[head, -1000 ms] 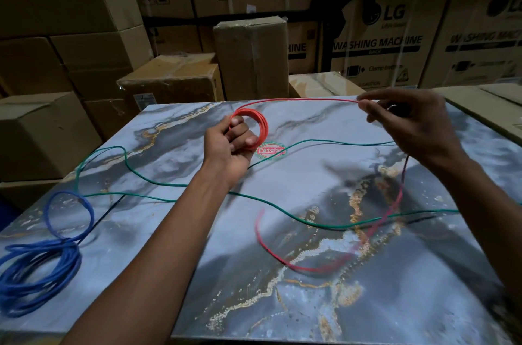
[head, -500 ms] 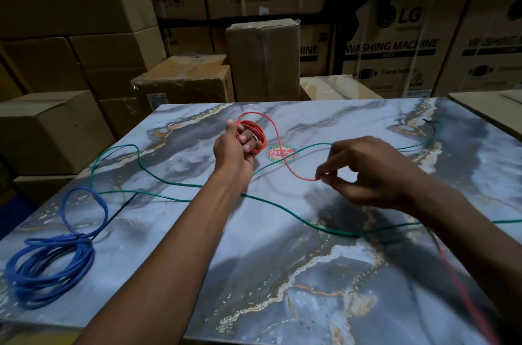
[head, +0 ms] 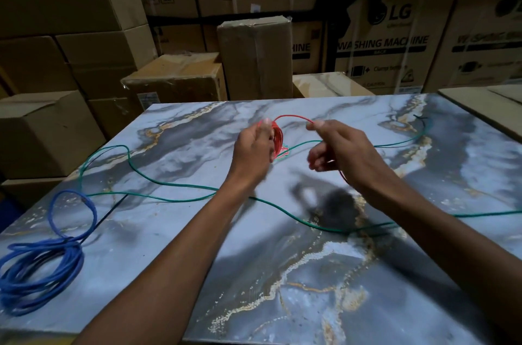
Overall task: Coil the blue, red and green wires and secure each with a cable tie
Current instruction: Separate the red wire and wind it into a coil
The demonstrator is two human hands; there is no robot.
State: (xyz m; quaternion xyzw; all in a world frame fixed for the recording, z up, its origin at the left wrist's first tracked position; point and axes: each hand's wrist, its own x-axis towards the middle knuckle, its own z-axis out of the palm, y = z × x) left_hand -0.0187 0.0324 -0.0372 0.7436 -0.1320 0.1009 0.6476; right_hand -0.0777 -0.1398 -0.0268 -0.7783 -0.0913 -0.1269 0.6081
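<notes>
— On the table (head: pixel 282 274)?
— Green wire (head: pixel 175 185) sprawled loose; blue wire (head: pixel 42 265) coiled at left edge.
— Left hand (head: pixel 252 152)?
— Curled round the red coil (head: pixel 278 139), held above the tabletop.
— Right hand (head: pixel 343 151)?
— Pinching red strand beside it.

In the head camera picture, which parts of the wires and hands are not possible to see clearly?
- Red wire: its free tail, hidden behind the right hand and wrist; head view.
- Left hand: fingers, motion-blurred and facing away.
- Blue wire: coil cut off by the left edge.
- Green wire: runs past the right edge.
- Cable ties: none can be made out; dim light.
</notes>
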